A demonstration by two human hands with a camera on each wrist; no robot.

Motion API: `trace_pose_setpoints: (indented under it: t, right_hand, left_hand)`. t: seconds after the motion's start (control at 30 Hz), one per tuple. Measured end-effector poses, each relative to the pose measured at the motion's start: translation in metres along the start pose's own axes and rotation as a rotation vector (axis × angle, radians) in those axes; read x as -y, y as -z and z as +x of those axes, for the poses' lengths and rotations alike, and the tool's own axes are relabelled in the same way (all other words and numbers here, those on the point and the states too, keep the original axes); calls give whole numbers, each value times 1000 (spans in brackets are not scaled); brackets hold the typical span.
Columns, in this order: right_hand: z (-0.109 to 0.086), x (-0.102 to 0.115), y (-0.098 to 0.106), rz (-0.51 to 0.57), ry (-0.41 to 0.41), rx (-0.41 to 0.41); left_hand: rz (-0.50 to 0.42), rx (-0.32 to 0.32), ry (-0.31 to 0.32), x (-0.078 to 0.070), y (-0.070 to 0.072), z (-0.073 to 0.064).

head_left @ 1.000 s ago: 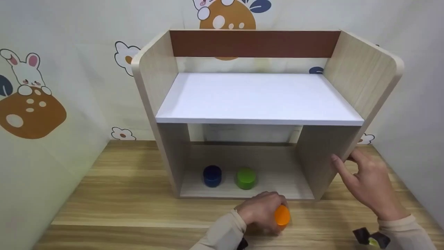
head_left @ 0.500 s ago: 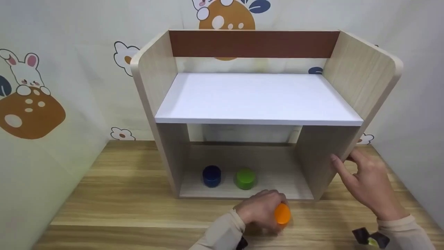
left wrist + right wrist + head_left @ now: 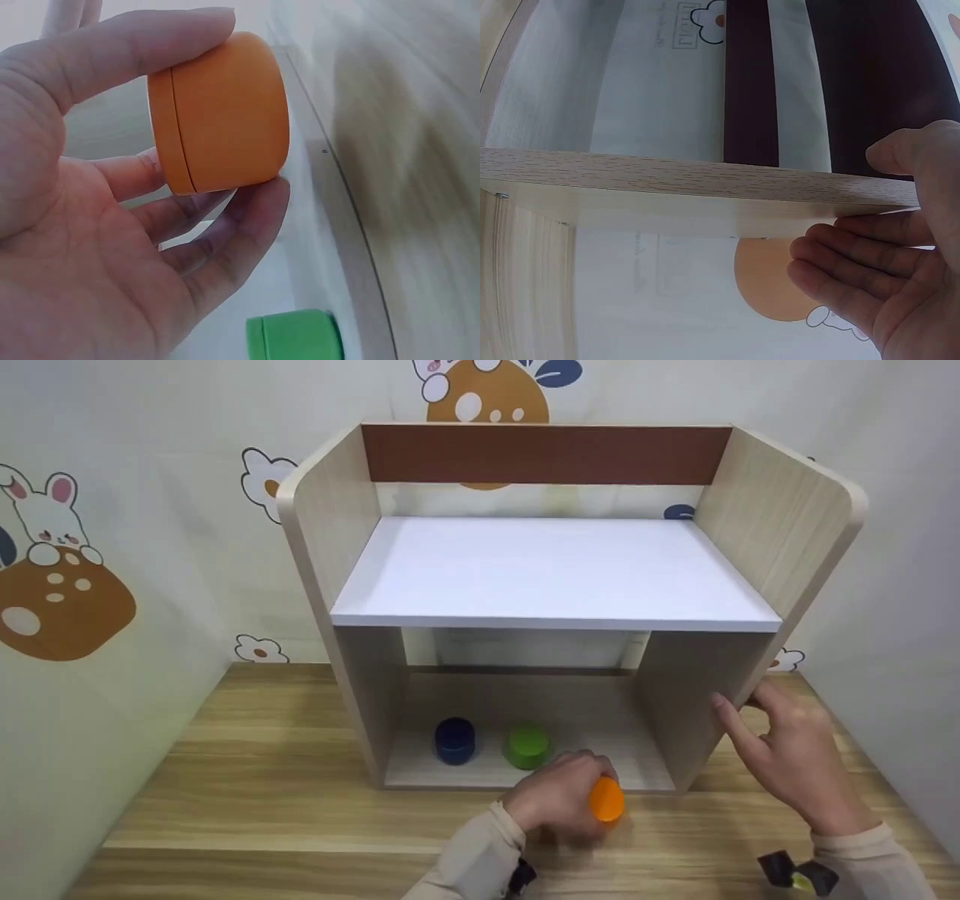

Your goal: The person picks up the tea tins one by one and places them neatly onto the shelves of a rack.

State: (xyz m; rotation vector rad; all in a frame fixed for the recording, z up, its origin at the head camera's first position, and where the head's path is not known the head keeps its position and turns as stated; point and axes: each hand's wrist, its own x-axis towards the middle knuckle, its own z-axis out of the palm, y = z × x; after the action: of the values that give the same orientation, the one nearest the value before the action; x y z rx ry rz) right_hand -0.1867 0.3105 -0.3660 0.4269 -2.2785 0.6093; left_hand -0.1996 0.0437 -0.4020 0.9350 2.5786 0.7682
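Observation:
An orange lidded round jar (image 3: 606, 800) is held by my left hand (image 3: 559, 795) just in front of the shelf unit's lower opening. In the left wrist view, the thumb presses one side of the jar (image 3: 225, 112) and the fingers curl under the other. On the bottom board stand a dark blue jar (image 3: 454, 741) and a green jar (image 3: 528, 745), side by side. My right hand (image 3: 795, 754) grips the front edge of the right side panel (image 3: 697, 690), thumb on the inner face and fingers on the outer face.
The small wooden shelf unit has a white upper board (image 3: 555, 574) and a brown back rail (image 3: 547, 454). It stands on a wood-grain table (image 3: 247, 780), with patterned walls (image 3: 180, 540) behind and at both sides.
My left hand has moved slightly forward and up with the orange jar, toward the lower opening. The right hand keeps its grip on the panel, and the blue and green jars stay put.

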Motion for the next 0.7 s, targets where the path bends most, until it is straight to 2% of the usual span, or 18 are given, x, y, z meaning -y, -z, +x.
trace_pose_setpoints:
  t: [0.4,0.7]
  right_hand:
    - [-1,1,1,0,-15,12]
    - [0,1,1,-4,-21,14]
  left_hand:
    - [-76,-66,39,-6,4,11]
    - [-132,-168,71,-4,0,23]
